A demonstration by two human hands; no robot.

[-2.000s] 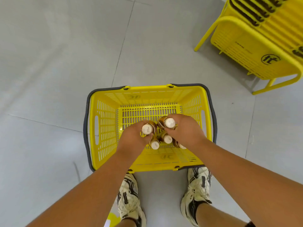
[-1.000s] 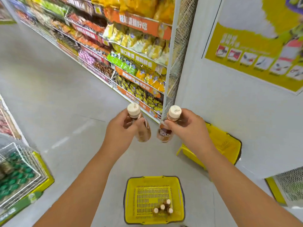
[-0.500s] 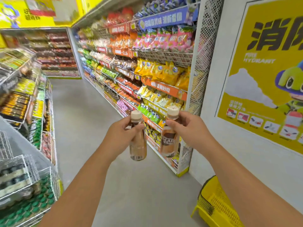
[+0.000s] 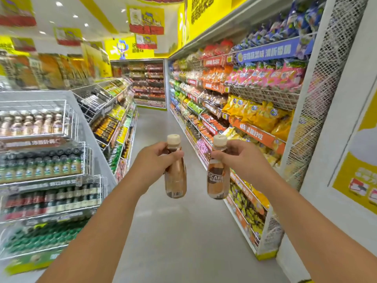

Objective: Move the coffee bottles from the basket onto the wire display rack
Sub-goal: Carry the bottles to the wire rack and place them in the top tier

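The person stands in a shop aisle with both arms out in front, a bottle in each hand. The left hand (image 4: pixel 152 160) is closed around the neck of a brown plastic coffee bottle with a cream cap (image 4: pixel 175 176), fingers wrapped just under the cap, so the bottle hangs upright below the grip. The right hand (image 4: pixel 238 158) pinches the neck of a second brown coffee bottle with a cream cap and a dark label (image 4: pixel 217 180) in the same way. The two bottles hang near each other but apart, out over the grey floor of the aisle.

The white wire display rack (image 4: pixel 44 139) stands to the left of the left-hand bottle, well apart from it. Its top tier already holds a row of pale-capped brown bottles (image 4: pixel 32 122) that look like the same kind, though they are blurred. The tiers beneath carry other drinks, dark and green. Neither carried bottle is near that top tier yet, and both arms point down the aisle, not toward the rack.

The basket is out of view, so I cannot tell how many bottles remain in it.

As I judge it, this pair is about midway through its trip: lifted and carried, not yet placed. What is left is to turn left, set both bottles upright on the rack beside their like, then return for any more.
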